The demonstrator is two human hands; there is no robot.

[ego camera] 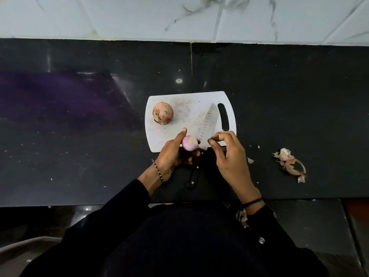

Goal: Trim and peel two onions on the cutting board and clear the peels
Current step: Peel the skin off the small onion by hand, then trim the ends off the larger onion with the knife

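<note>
Pink peeled onion (189,143) sits gripped in the left hand (172,156); right hand (229,158) hovers beside, fingertips (210,141) bent together, contents unclear.

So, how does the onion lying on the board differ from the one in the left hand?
Skin: the onion on the board has its brown skin on; the onion in the hand is peeled, pale pink and white.
Place: the first rests on the cutting board; the second is gripped by the left hand at the board's near edge.
Size: the unpeeled one looks larger.
Both are round.
</note>
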